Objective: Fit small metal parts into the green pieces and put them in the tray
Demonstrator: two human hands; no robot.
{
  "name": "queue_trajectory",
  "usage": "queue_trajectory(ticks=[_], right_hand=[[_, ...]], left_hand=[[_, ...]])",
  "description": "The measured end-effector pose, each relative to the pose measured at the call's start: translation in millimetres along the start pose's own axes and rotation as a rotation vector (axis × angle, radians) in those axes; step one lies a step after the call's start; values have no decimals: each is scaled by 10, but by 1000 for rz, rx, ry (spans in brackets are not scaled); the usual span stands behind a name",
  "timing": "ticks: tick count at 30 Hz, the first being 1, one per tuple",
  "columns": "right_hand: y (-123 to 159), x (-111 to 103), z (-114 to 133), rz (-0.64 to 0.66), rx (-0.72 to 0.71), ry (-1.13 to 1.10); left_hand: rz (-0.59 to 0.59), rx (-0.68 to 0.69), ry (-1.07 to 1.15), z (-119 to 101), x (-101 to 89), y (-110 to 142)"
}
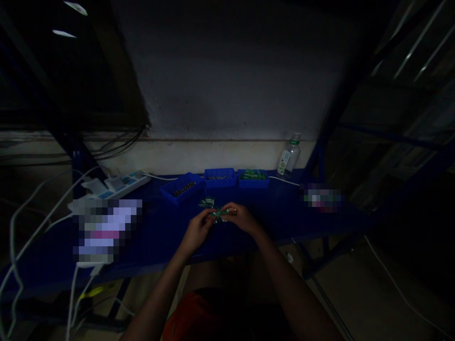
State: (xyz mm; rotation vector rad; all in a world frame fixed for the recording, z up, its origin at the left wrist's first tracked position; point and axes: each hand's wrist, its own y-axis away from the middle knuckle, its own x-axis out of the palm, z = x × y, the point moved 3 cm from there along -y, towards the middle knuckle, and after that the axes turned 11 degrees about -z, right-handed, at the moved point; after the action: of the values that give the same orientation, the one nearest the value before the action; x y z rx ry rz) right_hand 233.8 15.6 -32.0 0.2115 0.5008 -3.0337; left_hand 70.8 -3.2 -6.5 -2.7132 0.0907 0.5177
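Above the front part of the blue table, my left hand [198, 230] and my right hand [241, 218] are close together. The fingers of both are pinched around small shiny green pieces [219, 214], partly hidden by the fingers. The picture is too dark to tell their exact kind. Just beyond my left fingertips lies a small pile of similar green pieces [207, 202] on the table.
Along the back stand a blue bin of small brassy parts [185, 189], a blue bin of thin metal parts [219, 178] and a blue bin of green pieces [253, 175]. A clear bottle [288, 158] stands right; a power strip [117, 184] with cables lies left.
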Motion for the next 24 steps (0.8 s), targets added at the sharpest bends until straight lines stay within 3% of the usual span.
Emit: queue_trajectory(ticks=[9,18,24], right_hand=[[-10,-4,-2,-29,23,-40],[-6,-32,67,-23,29,11],[-12,-28,20,-40,49,-73]], left_hand=[[-6,2,21,26,-17,-22],[-74,-135,37,131,-57,-66],[-63,-154,185,104,-14,-76]])
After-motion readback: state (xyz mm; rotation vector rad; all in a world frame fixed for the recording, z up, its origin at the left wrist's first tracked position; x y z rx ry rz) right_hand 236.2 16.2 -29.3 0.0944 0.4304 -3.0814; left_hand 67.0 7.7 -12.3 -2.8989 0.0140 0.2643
